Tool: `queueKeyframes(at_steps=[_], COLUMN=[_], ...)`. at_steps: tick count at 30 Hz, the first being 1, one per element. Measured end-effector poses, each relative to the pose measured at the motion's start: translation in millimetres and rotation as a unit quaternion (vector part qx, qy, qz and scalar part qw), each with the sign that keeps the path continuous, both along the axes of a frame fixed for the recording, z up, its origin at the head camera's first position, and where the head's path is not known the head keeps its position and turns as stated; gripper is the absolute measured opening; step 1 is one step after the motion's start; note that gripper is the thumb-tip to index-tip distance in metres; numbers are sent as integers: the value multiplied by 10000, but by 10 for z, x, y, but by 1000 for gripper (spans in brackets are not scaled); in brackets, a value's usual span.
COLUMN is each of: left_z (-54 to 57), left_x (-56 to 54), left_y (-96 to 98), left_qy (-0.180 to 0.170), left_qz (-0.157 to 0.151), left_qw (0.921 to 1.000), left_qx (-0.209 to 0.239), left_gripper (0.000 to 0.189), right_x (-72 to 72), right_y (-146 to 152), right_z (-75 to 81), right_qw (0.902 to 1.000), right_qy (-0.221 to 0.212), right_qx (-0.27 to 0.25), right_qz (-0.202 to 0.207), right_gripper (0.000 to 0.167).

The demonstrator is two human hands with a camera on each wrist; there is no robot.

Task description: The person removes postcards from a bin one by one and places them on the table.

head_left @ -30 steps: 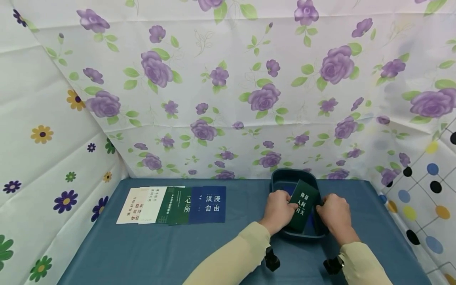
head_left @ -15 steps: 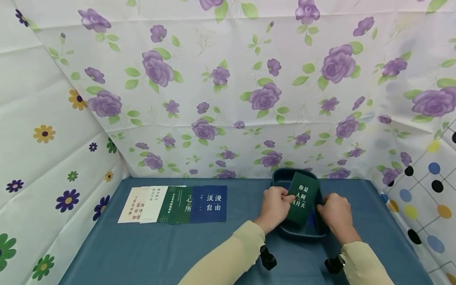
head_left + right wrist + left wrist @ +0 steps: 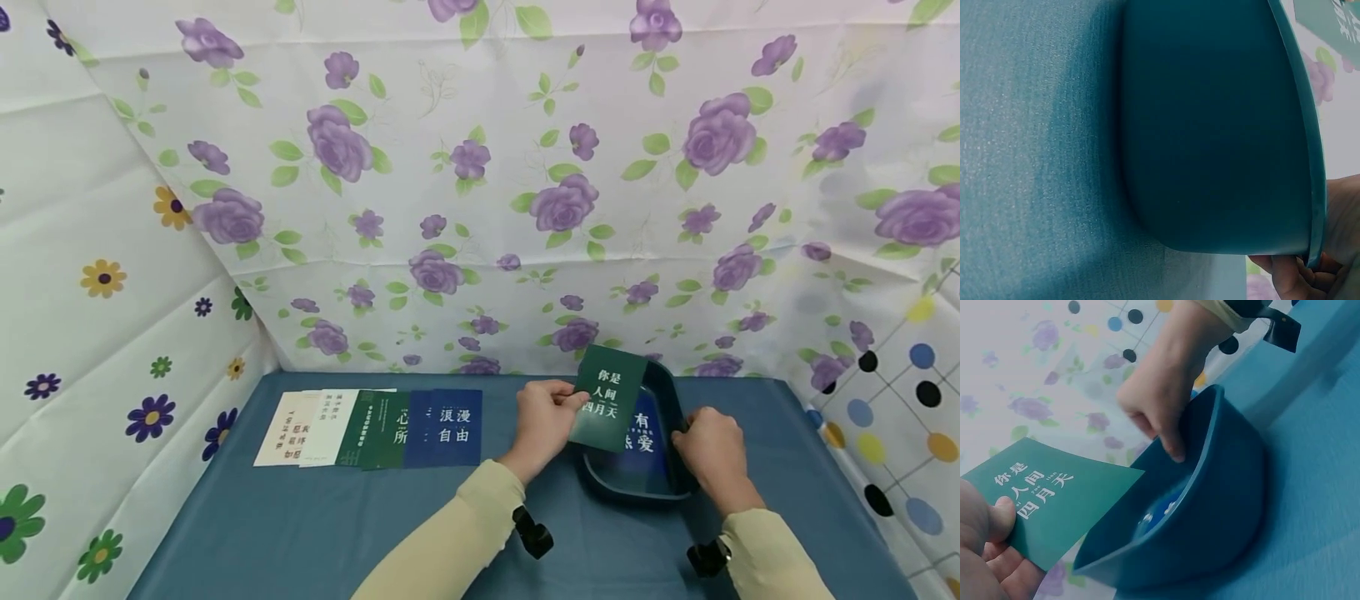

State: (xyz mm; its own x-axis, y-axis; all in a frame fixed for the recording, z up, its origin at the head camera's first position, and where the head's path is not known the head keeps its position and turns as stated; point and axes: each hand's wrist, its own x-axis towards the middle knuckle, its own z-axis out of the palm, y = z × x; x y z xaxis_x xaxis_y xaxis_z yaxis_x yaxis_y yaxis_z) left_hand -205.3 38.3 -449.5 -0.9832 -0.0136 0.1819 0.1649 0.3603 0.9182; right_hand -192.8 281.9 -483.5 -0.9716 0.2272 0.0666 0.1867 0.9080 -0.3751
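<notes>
My left hand (image 3: 542,425) pinches a green card (image 3: 615,375) with white Chinese characters between thumb and fingers, above the left side of a dark teal plastic bin (image 3: 637,497). In the left wrist view the green card (image 3: 1060,500) is tilted and apart from the bin (image 3: 1222,512). A blue card (image 3: 651,437) with white characters lies inside the bin, partly covered by the green one. My right hand (image 3: 712,454) grips the bin's right rim; in the right wrist view, fingers (image 3: 1285,275) curl at that rim.
Left of the bin, overlapping cards lie in a row on the blue-covered table (image 3: 300,533): a cream card (image 3: 276,429), a white card (image 3: 324,429), green cards (image 3: 384,429) and a blue card (image 3: 450,429). A flowered cloth (image 3: 487,208) stands behind.
My left hand has lifted the green card up and leftward out of the bin, uncovering the blue card inside. The right hand has stayed on the rim.
</notes>
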Motion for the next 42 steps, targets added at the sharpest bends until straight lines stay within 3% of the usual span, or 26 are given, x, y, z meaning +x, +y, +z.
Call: queueKeyframes(at_steps=[9, 22, 33, 42], left_z=[84, 115, -4, -171], left_x=[-82, -148, -137, -120], left_y=[-486, -1163, -1467, -1584], left_qy=[-52, -182, -266, -797], left_qz=[396, 1178, 1510, 1637], left_qw=[9987, 9922, 9881, 9829], left_qx=[308, 364, 95, -273], left_gripper=[19, 19, 21, 22], right_x=[-9, 5, 2, 8], right_y=[9, 13, 23, 20], right_z=[-29, -7, -6, -21], right_qw=[10000, 10000, 10000, 9999], right_qy=[-81, -45, 40, 67], right_qx=[-26, -42, 14, 5], right_qz=[-51, 37, 86, 89], right_gripper=[34, 30, 35, 45])
